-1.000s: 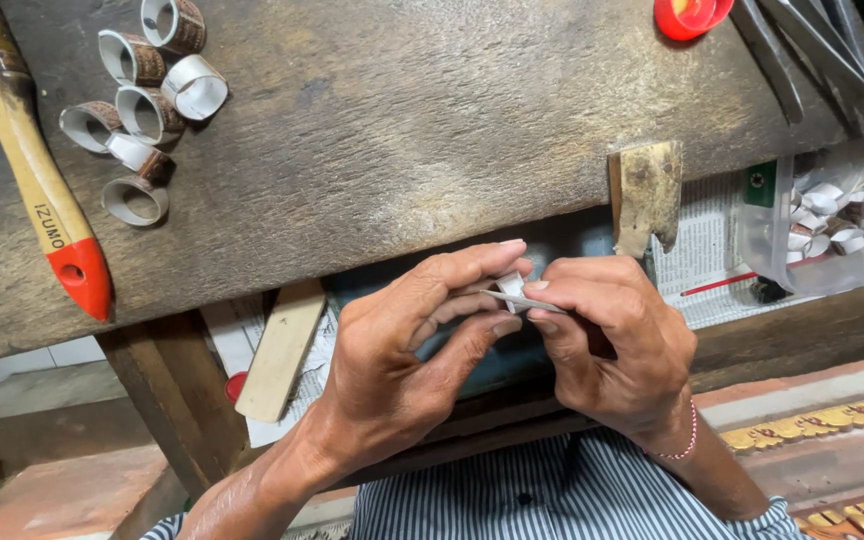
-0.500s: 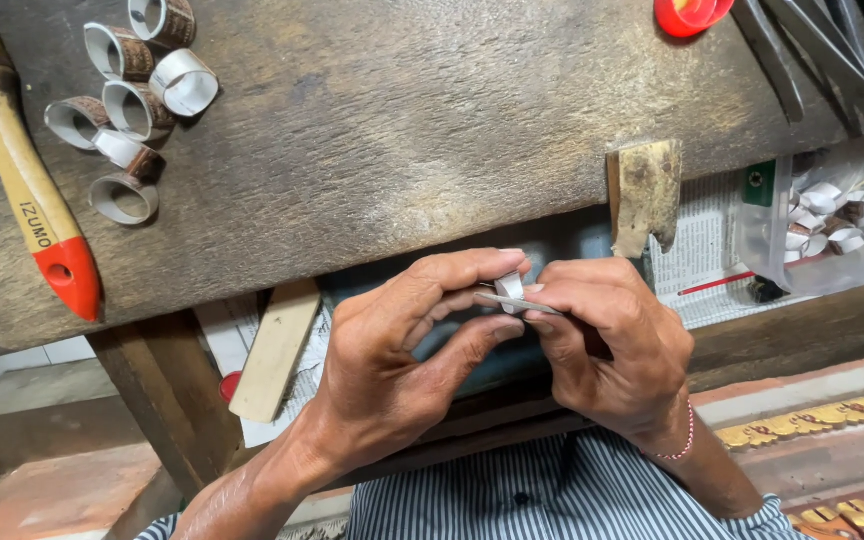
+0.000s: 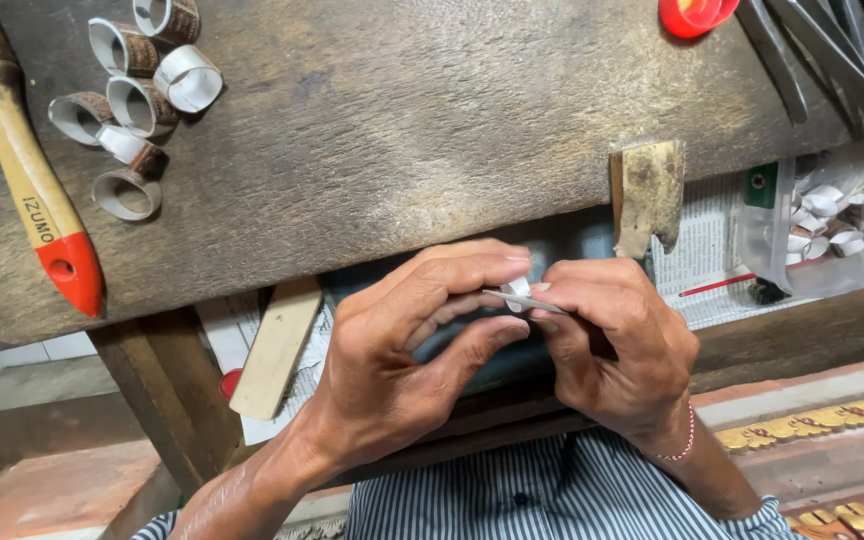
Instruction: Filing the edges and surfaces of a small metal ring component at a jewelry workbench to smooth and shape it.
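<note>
Low in the middle of the frame, the left hand and the right hand meet fingertip to fingertip over a small pale metal band, pinched with a thin flat strip that juts out beneath it. The fingers of both hands are narrow, closed on this piece; exactly which fingers bear the strip is hard to tell. The step in hand looks like fitting or bending the band by touch, which calls for a steady pinch and small turns, since the part is tiny, smooth and springy.

Above, the worn wooden bench is dark, scarred and dusty. At its upper left lies a cluster of short rings, curled sheet-metal loops, pale inside and brownish outside. Beside them, at the left edge, lies a brush with a light wooden handle and a red tip. A wooden peg sticks down from the bench edge right of centre, and a clear bag of similar pale bits sits at the right.
</note>
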